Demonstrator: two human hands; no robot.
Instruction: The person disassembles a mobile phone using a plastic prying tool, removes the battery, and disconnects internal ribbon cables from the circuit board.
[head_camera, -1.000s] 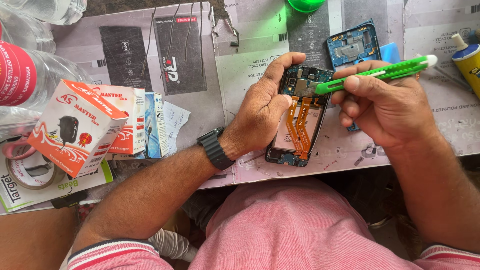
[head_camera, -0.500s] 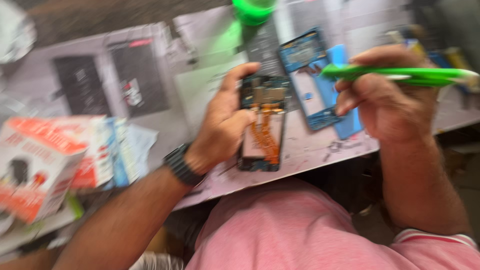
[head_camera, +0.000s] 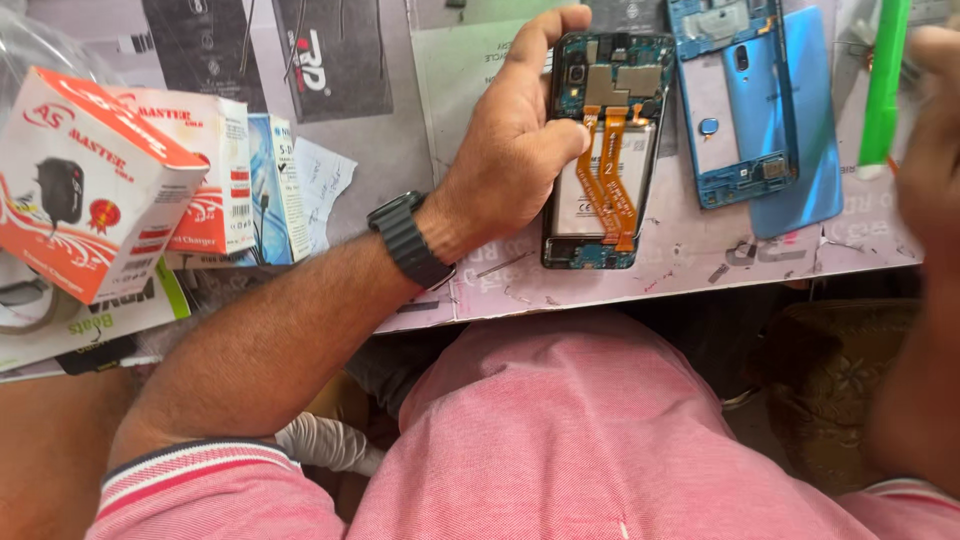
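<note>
An opened phone (head_camera: 603, 150) lies on the table with its circuit board, battery and two orange flex cables exposed. My left hand (head_camera: 510, 140) grips its left side, with the forefinger stretched over the top edge. A dark watch (head_camera: 408, 240) is on that wrist. My right hand (head_camera: 930, 150) is blurred at the right edge, away from the phone, and holds a green tool (head_camera: 885, 85) upright. A blue phone frame (head_camera: 728, 100) and a blue back cover (head_camera: 800, 120) lie just right of the opened phone.
Orange-and-white charger boxes (head_camera: 90, 170) and small blue-and-white packets (head_camera: 270, 180) stand at the left. A paper-covered table edge (head_camera: 680, 280) runs just below the phone. Dark flat packets (head_camera: 330, 60) lie at the top. My pink shirt fills the lower view.
My right hand has lifted the green tool off the phone and swung it out to the right, now upright. The left hand keeps its hold on the phone. The view has shifted.
</note>
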